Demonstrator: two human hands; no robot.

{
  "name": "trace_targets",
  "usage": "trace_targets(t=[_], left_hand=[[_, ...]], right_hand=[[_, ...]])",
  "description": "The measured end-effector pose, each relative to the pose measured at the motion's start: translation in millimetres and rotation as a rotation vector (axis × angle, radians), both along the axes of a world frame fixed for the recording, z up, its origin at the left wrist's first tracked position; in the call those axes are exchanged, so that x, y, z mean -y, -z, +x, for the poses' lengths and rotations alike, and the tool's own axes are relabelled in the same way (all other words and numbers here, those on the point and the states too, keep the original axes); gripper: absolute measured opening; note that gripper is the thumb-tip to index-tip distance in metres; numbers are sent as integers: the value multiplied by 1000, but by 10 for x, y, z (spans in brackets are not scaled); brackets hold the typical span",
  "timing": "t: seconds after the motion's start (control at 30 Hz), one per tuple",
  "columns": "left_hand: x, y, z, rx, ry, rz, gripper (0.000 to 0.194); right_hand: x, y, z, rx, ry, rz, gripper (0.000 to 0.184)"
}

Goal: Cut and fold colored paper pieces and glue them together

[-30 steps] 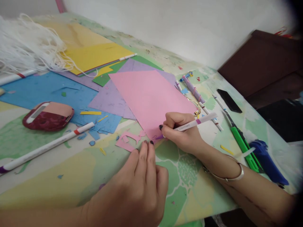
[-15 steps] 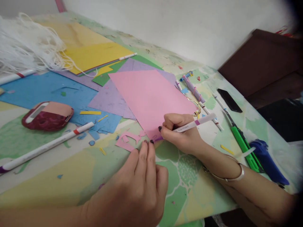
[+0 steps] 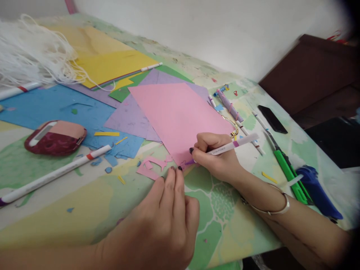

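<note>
A white felt-tip pen (image 3: 236, 145) with a purple band sits in my right hand (image 3: 215, 157). Its purple tip rests at the near corner of a pink paper sheet (image 3: 180, 112), beside a small drawn outline. My left hand (image 3: 171, 221) holds nothing; its stretched fingertips press at that same corner, close to the pen tip. Cut pink paper scraps (image 3: 149, 168) lie just left of those fingertips. Under the pink sheet are purple sheets (image 3: 129, 116).
Leftward lie a maroon-and-pink case (image 3: 56, 137), another felt-tip pen (image 3: 60, 172), blue paper (image 3: 36, 108) and white string (image 3: 36, 52). Yellow sheets (image 3: 112, 56) are behind. To the right are a green cutter knife (image 3: 289, 176), a blue-handled tool (image 3: 317, 191) and a black phone (image 3: 272, 119).
The pen and my right hand have shifted very slightly at the paper's corner. My left hand stays in place.
</note>
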State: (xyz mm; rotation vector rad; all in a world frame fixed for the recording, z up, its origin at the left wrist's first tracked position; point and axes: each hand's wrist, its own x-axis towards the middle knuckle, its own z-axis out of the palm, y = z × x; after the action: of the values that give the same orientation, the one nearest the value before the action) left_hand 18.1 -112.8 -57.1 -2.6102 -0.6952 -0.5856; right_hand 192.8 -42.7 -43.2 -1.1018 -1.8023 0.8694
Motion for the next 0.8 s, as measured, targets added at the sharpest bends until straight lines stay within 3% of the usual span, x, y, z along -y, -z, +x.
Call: trace_targets(t=[0.8], left_hand=[[-11,-12,-2,11,-3,11,28]], right_hand=[[5,-26,22,4,-48,-11,36]])
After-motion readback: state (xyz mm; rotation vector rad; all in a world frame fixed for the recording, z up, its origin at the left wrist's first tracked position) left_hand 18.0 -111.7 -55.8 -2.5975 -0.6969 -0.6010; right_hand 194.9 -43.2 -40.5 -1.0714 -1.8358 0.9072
